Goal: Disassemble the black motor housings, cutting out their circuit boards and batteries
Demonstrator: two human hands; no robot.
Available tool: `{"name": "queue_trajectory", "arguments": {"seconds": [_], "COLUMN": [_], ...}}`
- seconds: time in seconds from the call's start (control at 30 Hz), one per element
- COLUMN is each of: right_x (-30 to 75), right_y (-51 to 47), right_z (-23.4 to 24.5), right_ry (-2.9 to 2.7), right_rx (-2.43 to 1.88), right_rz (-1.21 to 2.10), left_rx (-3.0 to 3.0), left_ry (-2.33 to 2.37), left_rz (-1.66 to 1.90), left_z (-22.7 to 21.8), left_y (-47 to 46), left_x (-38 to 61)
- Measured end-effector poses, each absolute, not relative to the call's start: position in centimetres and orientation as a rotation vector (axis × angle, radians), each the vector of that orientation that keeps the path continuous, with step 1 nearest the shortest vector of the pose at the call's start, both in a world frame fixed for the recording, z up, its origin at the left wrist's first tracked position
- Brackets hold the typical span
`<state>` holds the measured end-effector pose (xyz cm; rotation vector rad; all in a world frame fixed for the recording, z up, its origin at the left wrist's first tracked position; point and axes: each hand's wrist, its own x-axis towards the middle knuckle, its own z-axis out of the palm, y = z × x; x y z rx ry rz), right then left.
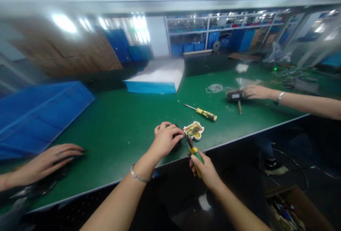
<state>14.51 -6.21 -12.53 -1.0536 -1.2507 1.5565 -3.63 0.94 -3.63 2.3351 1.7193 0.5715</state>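
My left hand (165,139) is curled over a small black part (176,143) near the front edge of the green table (112,124). My right hand (204,170) grips a green and yellow hand tool (194,152), its tip pointing at an open white casing (194,130) with coloured wires inside. The casing lies just right of my left hand.
A yellow-handled screwdriver (204,112) lies behind the casing. One co-worker's hand (46,161) rests on dark items at the left. Another co-worker's hand (257,91) touches a black device (234,96) at the right. A blue bin (34,112), a white-blue box (157,76), and a cardboard box (293,209) below.
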Motion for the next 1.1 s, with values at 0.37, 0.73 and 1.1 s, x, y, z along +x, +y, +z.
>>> {"name": "queue_trajectory", "arguments": {"seconds": [0.37, 0.73, 1.1], "right_x": [27.9, 26.4, 16.9], "right_y": [2.4, 6.0, 6.4], "right_z": [-8.9, -9.4, -9.2], "right_ry": [-1.632, -1.978, -2.395], "right_rx": [-1.654, -1.427, -1.084], "right_rz": [0.049, -0.221, 0.235], "left_rx": [2.403, 2.218, 2.066], "left_ry": [1.666, 1.552, 1.545], "left_rz": [0.560, 0.645, 0.840], "left_z": [-3.7, -4.7, -6.6], "left_y": [0.9, 0.3, 1.0], "left_x": [-4.4, -4.5, -5.9]}}
